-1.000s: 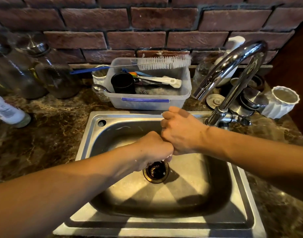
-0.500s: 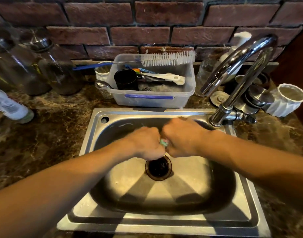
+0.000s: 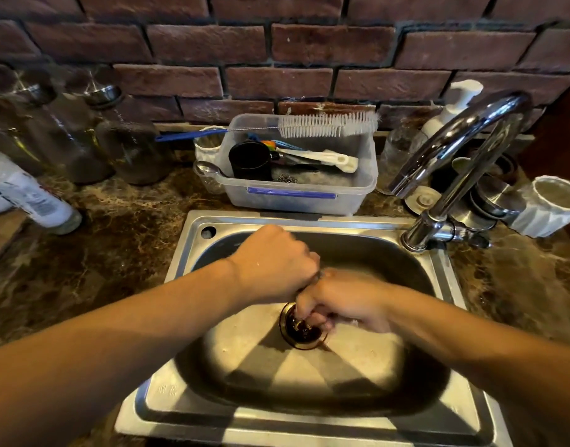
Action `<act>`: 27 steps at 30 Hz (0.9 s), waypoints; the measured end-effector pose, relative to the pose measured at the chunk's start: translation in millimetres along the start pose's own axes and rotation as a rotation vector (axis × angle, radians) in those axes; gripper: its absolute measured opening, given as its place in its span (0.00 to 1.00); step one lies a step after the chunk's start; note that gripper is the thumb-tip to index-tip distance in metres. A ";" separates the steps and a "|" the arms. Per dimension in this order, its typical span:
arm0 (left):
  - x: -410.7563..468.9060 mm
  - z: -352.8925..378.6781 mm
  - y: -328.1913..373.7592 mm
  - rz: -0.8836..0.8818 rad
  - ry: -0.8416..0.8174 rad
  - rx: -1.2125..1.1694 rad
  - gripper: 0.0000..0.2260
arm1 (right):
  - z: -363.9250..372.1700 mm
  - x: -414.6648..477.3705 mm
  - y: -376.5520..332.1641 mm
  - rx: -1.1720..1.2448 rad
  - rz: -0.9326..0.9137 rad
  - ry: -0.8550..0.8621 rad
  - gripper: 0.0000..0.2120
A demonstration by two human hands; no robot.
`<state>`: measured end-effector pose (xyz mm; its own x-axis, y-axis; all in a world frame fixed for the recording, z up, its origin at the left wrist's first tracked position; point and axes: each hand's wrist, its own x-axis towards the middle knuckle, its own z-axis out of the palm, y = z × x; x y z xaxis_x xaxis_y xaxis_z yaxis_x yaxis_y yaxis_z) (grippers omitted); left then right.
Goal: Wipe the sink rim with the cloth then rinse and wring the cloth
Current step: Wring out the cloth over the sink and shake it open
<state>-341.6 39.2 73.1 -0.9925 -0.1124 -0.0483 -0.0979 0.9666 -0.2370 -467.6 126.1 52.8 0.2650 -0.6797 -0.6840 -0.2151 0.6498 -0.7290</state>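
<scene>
Looking down into a rectangular stainless steel sink (image 3: 309, 221) sunk in a dark brown marbled stone surface (image 3: 122, 240). Reaching both bare forearms in from the near edge. Holding the left grip (image 3: 274, 262) balled into a tight fist above the back half of the basin, knuckles up, fingers curled under. Holding the right grip (image 3: 345, 301) just in front of it and touching it, fingers (image 3: 304, 305) curled downward right over the round dark drain (image 3: 304, 333) in the basin floor. Clamping both tight together; cannot make out the cloth itself, hidden inside the two fists above the drain. Passing a curved chrome tap (image 3: 454, 150) at the sink's back right corner, spout end above the surface behind the back rim. Facing, just behind that rim, a clear plastic tub with a blue clip (image 3: 296, 195), with a white-bristled bottle brush on a blue handle (image 3: 325, 125) laid across its top and a black cup (image 3: 250, 162) standing inside at its left. Noting dark glass jars (image 3: 129, 150) along the surface's back left edge against the red brick wall (image 3: 212, 43), a white plastic bottle (image 3: 35, 198) at the left edge, a white ribbed cup (image 3: 551, 204) near the right edge, and a white pump dispenser (image 3: 451, 104) behind the tap.
</scene>
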 end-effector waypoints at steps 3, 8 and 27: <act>0.0 5.1 27.5 -0.356 -0.189 -0.279 0.10 | -6.7 -2.4 -13.3 -1.058 -0.160 0.360 0.11; 11.7 13.9 48.7 -0.741 -0.358 -1.067 0.07 | -19.4 -3.3 -5.3 -1.670 -0.538 0.412 0.10; -17.5 -14.9 43.8 -0.960 -0.090 -1.761 0.09 | -24.2 -27.5 0.2 -1.034 -0.219 0.703 0.08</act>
<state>-329.6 86.9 77.9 -0.5828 -0.5872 -0.5618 -0.5005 -0.2853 0.8174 -497.6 136.7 70.8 -0.0985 -0.9783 -0.1822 -0.9448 0.1494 -0.2915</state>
